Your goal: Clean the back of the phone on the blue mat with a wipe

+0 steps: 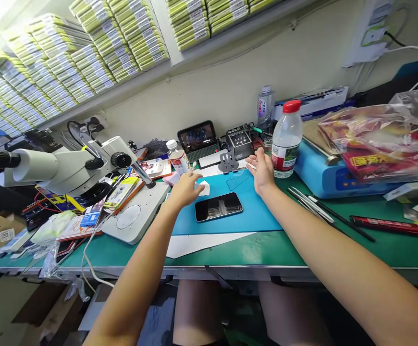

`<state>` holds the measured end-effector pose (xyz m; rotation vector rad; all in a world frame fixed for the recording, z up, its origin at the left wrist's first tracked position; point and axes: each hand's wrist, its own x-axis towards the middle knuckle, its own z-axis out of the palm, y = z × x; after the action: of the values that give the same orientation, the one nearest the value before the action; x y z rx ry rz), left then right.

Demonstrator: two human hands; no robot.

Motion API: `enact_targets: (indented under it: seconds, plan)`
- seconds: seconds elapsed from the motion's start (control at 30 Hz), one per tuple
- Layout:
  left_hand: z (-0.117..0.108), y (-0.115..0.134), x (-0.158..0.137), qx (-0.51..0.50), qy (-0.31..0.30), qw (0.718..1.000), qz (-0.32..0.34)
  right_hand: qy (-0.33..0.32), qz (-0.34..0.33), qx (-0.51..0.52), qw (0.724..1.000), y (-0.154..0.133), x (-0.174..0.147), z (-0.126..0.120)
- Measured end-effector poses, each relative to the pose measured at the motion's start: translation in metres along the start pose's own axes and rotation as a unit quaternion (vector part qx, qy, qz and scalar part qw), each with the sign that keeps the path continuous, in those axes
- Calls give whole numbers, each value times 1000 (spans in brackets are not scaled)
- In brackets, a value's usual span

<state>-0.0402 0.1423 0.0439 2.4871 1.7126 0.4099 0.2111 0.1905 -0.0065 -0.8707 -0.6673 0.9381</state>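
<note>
A dark-screened smartphone (219,207) lies face up on the blue work mat (259,216), and ceiling light reflects in its glass. My left hand (185,191) is just beyond the phone's upper left corner, with thumb and forefinger apart. Beside those fingertips is a small white piece of paper or tissue (205,188). My right hand (263,172) hovers at the mat's far right, its fingers curled in. A thin pale edge shows at its fingertips, too small to name. Left of that hand, a clear dark-edged sheet (238,180) shaped like a screen protector rests on the mat.
A microscope (68,166) stands at left. Behind the mat are a drink bottle (178,157), a propped screen (197,138) and a black box device (238,140). At right are a red-capped bottle (287,139), several thin tools (312,205) and a blue machine (315,173).
</note>
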Motion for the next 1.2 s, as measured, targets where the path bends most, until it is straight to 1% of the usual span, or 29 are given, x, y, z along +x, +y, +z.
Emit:
enact_targets:
  seconds: [0.1,0.2,0.3,0.37,0.47,0.63,0.73,0.8,0.9,0.93,1.03,1.1,1.2]
  plan:
    - [8,-3,13,12,-7,1000,-22,-3,-8,-34,999,0,-3,-1]
    - [6,-11,8,11,20,999,-29,-10,-10,-58,998,1,-4,-1]
    - [-6,-18,-10,0,84,996,-24,-20,-13,-78,997,3,-3,-1]
    - [-11,-18,-26,-11,119,993,-13,-21,-14,-84,996,5,-2,-1]
    - [-7,-11,-54,-26,140,990,13,-18,-16,-87,996,7,-1,-1]
    - [16,4,-99,-56,109,991,52,-1,-14,-98,995,8,0,-2]
    - [21,11,-111,-74,87,991,63,-1,-17,-104,994,7,0,-2]
    - [21,15,-112,-77,81,992,64,-4,-18,-104,994,7,0,-2]
    - [20,19,-108,-70,89,992,62,-3,-19,-97,995,8,2,-2]
    - [22,20,-108,-60,81,993,64,-1,-19,-93,996,9,3,-2]
    - [31,26,-106,-17,11,998,64,-1,-19,-80,997,12,7,-4]
    - [39,35,-103,7,-31,998,50,-6,-18,-70,997,14,10,-5]
    - [51,61,-90,17,-48,998,41,-4,-14,-58,998,17,13,-6]
